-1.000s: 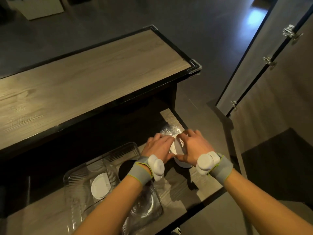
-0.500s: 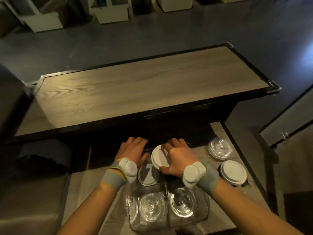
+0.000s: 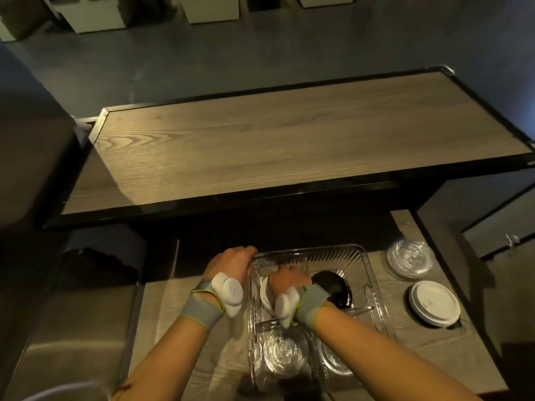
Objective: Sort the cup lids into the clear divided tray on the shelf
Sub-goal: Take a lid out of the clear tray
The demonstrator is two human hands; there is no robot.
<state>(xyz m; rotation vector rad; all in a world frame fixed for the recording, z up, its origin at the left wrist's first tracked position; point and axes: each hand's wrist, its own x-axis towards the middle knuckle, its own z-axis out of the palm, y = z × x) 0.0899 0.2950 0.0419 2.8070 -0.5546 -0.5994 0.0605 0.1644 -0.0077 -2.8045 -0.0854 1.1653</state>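
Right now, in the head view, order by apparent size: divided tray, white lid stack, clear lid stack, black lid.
1. divided tray
2. white lid stack and clear lid stack: look alike, unranked
3. black lid, partly hidden

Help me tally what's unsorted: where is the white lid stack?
Head view, right side: the white lid stack sits on the lower shelf beside the clear divided tray, just nearer than the clear lid stack.
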